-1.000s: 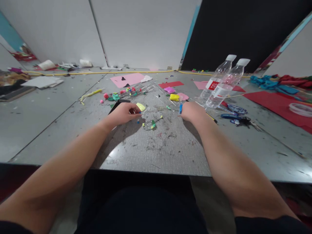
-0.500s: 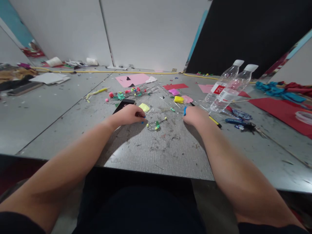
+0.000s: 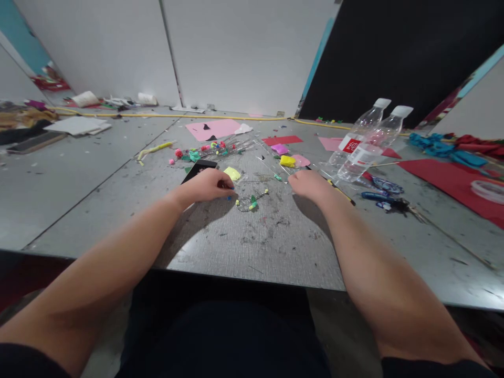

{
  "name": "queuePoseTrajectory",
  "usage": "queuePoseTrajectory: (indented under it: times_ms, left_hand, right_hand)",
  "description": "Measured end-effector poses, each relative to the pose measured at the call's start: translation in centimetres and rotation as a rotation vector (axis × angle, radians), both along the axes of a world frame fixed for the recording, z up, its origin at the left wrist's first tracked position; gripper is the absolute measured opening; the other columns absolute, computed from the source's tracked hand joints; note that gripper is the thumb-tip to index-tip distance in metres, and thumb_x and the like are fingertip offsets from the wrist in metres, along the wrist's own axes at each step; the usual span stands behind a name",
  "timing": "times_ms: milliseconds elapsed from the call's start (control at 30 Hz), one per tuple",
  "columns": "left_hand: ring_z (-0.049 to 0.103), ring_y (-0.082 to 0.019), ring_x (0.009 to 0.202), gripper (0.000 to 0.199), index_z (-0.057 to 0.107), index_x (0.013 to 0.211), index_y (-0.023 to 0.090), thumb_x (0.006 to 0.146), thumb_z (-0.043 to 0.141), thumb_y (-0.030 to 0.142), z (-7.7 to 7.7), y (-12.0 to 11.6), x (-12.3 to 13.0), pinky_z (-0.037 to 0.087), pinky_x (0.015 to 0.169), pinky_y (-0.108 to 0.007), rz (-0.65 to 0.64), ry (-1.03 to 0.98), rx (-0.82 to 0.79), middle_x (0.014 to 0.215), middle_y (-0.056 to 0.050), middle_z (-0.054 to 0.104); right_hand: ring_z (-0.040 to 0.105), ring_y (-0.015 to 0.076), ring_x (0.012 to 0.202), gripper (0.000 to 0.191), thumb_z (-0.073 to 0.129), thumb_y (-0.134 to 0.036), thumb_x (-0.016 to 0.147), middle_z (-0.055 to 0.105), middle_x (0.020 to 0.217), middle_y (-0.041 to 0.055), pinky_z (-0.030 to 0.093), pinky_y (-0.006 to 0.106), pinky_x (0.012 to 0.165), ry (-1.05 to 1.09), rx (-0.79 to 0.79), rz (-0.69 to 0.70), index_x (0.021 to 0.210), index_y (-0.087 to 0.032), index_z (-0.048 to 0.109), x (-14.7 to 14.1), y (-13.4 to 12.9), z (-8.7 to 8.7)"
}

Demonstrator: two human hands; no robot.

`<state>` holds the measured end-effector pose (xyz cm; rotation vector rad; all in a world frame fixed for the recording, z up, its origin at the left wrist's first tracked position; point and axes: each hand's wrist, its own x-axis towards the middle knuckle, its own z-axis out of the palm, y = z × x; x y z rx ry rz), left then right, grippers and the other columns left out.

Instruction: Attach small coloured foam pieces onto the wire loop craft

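My left hand (image 3: pixel 210 185) is low over the table, thumb and fingers pinched on a small blue bit of modelling clay, mostly covered by the fingertips. Just below them a second tiny blue piece (image 3: pixel 229 198) shows. My right hand (image 3: pixel 307 185) is closed, its knuckles toward the middle; what its fingers hold, if anything, is hidden. Between the hands lies a bent wire piece (image 3: pixel 244 210) with yellow and green clay bits on it. A black box-like object (image 3: pixel 199 169) and a pale yellow clay sheet (image 3: pixel 232 174) lie beyond the left hand.
Wire stems with coloured clay balls (image 3: pixel 214 149) lie farther back. Yellow (image 3: pixel 287 161) and purple packets (image 3: pixel 280 149) lie behind the right hand. Two clear bottles (image 3: pixel 352 152) stand to the right, with a cutter (image 3: pixel 342 192), blue-handled tool (image 3: pixel 378 198) and red sheet (image 3: pixel 437 181) nearby.
My right hand has shifted slightly left, and the blue piece that showed at its fingertips is out of sight. The left hand keeps its pinch in nearly the same place.
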<state>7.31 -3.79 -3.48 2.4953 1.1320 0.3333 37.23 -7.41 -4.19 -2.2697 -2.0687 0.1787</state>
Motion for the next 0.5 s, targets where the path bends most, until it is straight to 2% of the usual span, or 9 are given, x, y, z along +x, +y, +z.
queuePoseTrajectory:
  times_ms: [133,233,333,433,500]
  left_hand:
    - [0.061,-0.016,0.072,0.030,0.078,0.091,0.016,0.083,0.070,0.043,-0.2,0.2,0.0,0.044,0.068,-0.029,-0.019,0.004,0.015,0.080,-0.006,0.073]
    - [0.062,-0.015,0.072,0.028,0.078,0.090,0.016,0.084,0.070,0.042,-0.3,0.3,-0.1,0.044,0.068,-0.028,-0.026,0.000,0.019,0.081,-0.006,0.074]
    - [0.063,-0.016,0.074,0.031,0.078,0.092,0.015,0.083,0.071,0.044,-0.3,0.2,-0.1,0.045,0.068,-0.029,-0.024,-0.001,0.016,0.083,-0.008,0.075]
    - [0.062,-0.016,0.073,0.031,0.078,0.093,0.015,0.083,0.072,0.043,-0.2,0.2,-0.1,0.045,0.068,-0.029,-0.026,0.001,0.013,0.083,-0.007,0.075]
    - [0.061,-0.015,0.073,0.028,0.078,0.093,0.015,0.082,0.072,0.040,-0.1,0.1,0.0,0.045,0.068,-0.028,-0.030,0.005,0.018,0.083,-0.007,0.074]
  right_hand:
    - [0.072,0.0337,0.108,0.046,0.037,-0.024,0.101,0.077,0.112,0.0252,0.050,0.036,0.086,-0.048,-0.011,-0.022,0.105,-0.009,0.080,-0.6,-0.4,0.3]
    - [0.073,0.0316,0.103,0.044,0.038,-0.023,0.102,0.078,0.107,0.0239,0.049,0.035,0.082,-0.051,0.054,-0.017,0.101,-0.010,0.080,-0.6,-0.5,0.3]
    - [0.073,0.0296,0.099,0.033,0.049,-0.024,0.100,0.079,0.104,0.0200,0.048,0.033,0.078,-0.029,0.119,-0.031,0.098,-0.014,0.081,-0.3,-0.4,0.0]
    - [0.072,0.0275,0.090,0.022,0.061,-0.024,0.093,0.079,0.091,0.0150,0.047,0.033,0.074,0.053,0.143,-0.018,0.089,-0.018,0.081,-0.1,-0.1,-0.4]
    - [0.070,0.0261,0.081,0.021,0.066,-0.029,0.090,0.077,0.080,0.0132,0.047,0.035,0.073,0.110,0.140,-0.005,0.080,-0.018,0.080,-0.1,0.1,-0.8]
